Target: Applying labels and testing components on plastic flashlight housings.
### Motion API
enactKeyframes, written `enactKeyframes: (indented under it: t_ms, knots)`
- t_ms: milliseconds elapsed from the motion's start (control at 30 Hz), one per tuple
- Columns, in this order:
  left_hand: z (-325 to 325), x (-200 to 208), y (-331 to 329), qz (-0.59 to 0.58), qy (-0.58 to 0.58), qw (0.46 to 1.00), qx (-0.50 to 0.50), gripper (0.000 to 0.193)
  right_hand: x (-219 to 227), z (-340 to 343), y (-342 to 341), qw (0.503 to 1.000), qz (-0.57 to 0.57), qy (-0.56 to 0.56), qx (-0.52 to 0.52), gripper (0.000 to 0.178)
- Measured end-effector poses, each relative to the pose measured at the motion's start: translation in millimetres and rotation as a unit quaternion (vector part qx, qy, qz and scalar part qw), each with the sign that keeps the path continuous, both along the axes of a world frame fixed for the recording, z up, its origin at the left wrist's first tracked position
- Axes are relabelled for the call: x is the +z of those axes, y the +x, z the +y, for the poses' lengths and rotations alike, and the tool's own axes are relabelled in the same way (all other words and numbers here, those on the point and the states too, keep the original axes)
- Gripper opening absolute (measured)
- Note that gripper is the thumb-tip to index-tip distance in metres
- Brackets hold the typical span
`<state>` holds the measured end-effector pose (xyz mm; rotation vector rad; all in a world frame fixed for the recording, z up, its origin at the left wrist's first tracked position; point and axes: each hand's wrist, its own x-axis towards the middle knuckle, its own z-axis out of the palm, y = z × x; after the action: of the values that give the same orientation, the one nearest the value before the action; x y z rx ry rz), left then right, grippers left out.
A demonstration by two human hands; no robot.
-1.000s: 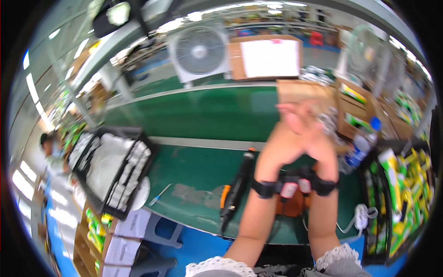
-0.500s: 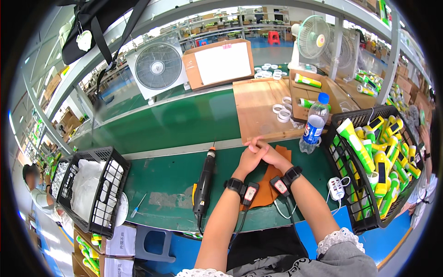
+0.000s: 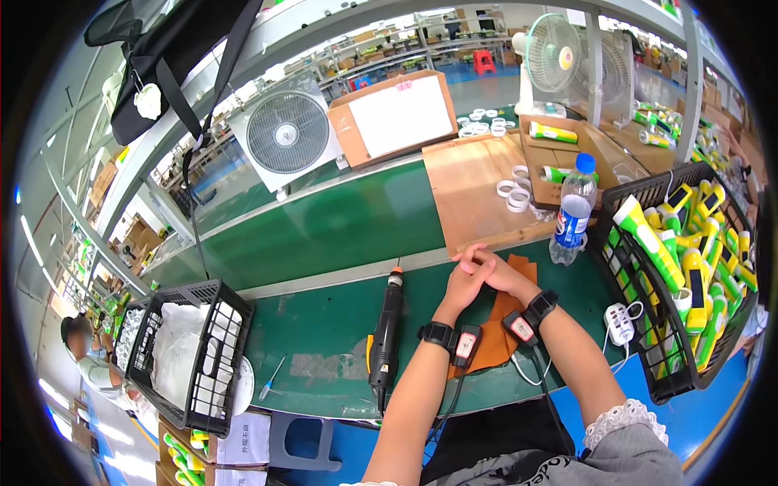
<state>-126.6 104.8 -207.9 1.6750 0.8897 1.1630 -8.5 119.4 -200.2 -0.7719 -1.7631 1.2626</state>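
Observation:
My left hand [image 3: 462, 287] and my right hand [image 3: 506, 278] are clasped together above the green workbench [image 3: 316, 324], fingers laced and closed, with no object visible in them. Straps with small boxes and cables circle both wrists. Under the forearms lies an orange-brown piece of material [image 3: 496, 344], partly covered. To the left of my hands, a black electric screwdriver [image 3: 389, 320] lies with its bit pointing away from me. A clear bottle [image 3: 572, 220] with a blue cap and label stands upright to the right.
At right, a black crate [image 3: 660, 381] holds several green, yellow and white flashlights [image 3: 648, 243], beside a white power strip [image 3: 619, 324]. Another crate [image 3: 207, 364] and a small screwdriver [image 3: 273, 379] are at left. White rings [image 3: 514, 194] lie on a wooden board [image 3: 462, 186]. A person [image 3: 97, 368] is far left.
The whole view has shifted, so the bench and its things appear farther right and slightly turned. My hands stay clasped in about the same place over the bench.

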Motion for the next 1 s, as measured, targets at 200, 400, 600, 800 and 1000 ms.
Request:
enactKeyframes:
  t_ms: [200,400,600,800,1000]
  knots:
    - [6.0,-2.5,0.2,-0.082,0.120,0.982,0.124,0.040,7.5,-7.6,0.3,0.988,-0.039,0.103,-0.106,0.031]
    - [10.2,-1.7,-19.8,-0.271,-0.038,0.920,0.281,0.006,13.1,-11.9,24.3,0.936,-0.316,0.154,-0.026,0.025]
    - [12.2,-0.1,-17.1,-0.299,-0.049,0.914,0.270,0.005,4.6,-3.4,28.4,0.898,-0.380,0.213,-0.062,0.013]
    - [19.8,-16.7,-13.7,-0.112,-0.002,0.970,0.216,0.010,-8.9,5.0,26.7,0.905,-0.340,0.234,-0.104,0.013]
    - [15.0,-25.4,-10.7,0.008,0.026,0.989,0.143,0.018,-12.5,3.0,20.9,0.985,-0.141,0.076,-0.057,0.011]
